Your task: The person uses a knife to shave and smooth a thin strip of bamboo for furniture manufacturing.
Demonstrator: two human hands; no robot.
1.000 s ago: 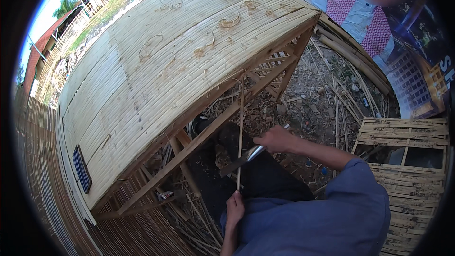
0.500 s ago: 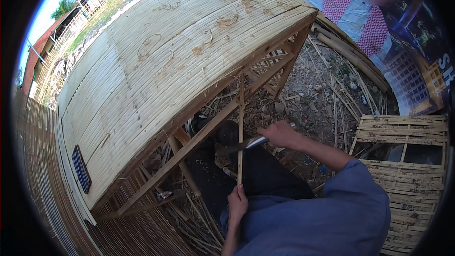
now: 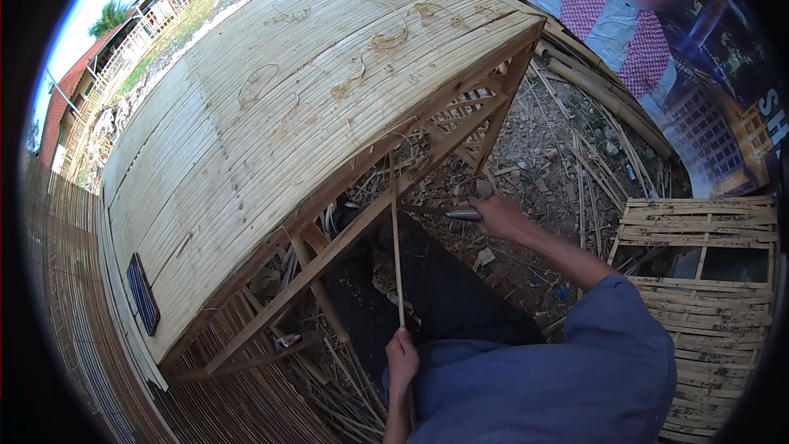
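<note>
A long thin bamboo strip [image 3: 399, 267] stands nearly upright in the picture, between my body and the table's near edge. Its lower end is in my left hand [image 3: 401, 355], fingers wrapped round it. My right hand [image 3: 497, 218] grips a knife [image 3: 462, 215] with a shiny metal handle. The dark blade points left and meets the strip in its upper part. The strip's far end lies against the wooden brace under the bamboo-slat table [image 3: 246, 115].
Curled shavings [image 3: 388, 35] and a dark phone-like object [image 3: 143, 294] lie on the tabletop. A diagonal wooden brace [image 3: 329, 275] runs beneath it. Bamboo scraps litter the ground. A woven bamboo panel [image 3: 699, 321] lies at right, below a printed banner [image 3: 707, 148]; a slat screen [image 3: 66, 279] stands left.
My right hand and the knife have moved away from me along the strip, and the blade lies flatter. The strip and my left hand have shifted slightly left.
</note>
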